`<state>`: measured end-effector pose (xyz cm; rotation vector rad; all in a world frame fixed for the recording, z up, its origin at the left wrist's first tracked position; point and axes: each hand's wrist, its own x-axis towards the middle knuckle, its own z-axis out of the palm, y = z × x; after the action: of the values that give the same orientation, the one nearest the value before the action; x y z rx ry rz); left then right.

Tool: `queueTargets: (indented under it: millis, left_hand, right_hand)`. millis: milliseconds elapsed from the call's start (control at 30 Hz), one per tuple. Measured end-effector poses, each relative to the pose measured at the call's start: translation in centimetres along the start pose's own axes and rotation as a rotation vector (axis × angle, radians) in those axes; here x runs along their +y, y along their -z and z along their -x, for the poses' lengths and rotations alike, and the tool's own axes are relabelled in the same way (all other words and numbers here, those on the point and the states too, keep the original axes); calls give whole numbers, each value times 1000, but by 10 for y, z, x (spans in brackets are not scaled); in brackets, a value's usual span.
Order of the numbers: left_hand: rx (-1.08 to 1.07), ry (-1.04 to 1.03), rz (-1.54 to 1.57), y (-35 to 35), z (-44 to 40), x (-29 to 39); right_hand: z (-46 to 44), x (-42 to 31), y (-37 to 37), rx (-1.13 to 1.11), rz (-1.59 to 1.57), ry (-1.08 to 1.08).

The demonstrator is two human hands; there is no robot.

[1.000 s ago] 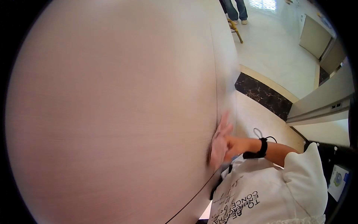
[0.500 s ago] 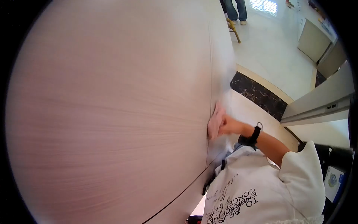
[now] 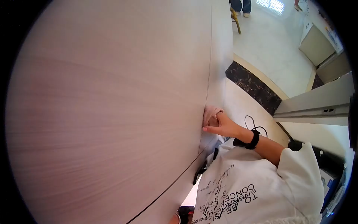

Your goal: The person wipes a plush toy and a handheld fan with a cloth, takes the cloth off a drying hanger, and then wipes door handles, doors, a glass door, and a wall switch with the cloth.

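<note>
In the head view, my right hand [image 3: 223, 126] grips a folded pink cloth [image 3: 212, 113] and presses it to the edge of a large pale wood-grain panel [image 3: 112, 93]. The cloth lies along the thin vertical seam near the panel's right side. My thumb stretches to the left below the cloth, and the other fingers are partly hidden behind it. A black band [image 3: 254, 140] circles my right wrist. At the bottom edge only a small part of my left hand or wrist [image 3: 174, 219] shows beside a dark band; its fingers are out of sight.
A dark marble strip [image 3: 255, 87] crosses the floor at a doorway on the right. Beyond it are a yellow chair leg [image 3: 236, 22], a person's legs [image 3: 242, 6] and a pale cabinet [image 3: 317, 46]. A black handle [image 3: 199, 173] sits low by the panel.
My right hand and the cloth have shifted slightly left in view and are less blurred. The view has moved a little. Part of my left arm's end has appeared at the bottom.
</note>
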<state>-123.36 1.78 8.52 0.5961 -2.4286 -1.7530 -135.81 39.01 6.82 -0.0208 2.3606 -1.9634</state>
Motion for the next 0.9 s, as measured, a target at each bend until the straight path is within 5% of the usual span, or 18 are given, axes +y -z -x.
queueTargets:
  millis: [200, 900]
  left_hand:
    - [-8, 24, -12, 3, 10, -3]
    - [19, 71, -49, 12, 42, -7]
  right_hand:
    - [4, -12, -2, 70, -224, 22]
    - [8, -4, -5, 119, -268, 7]
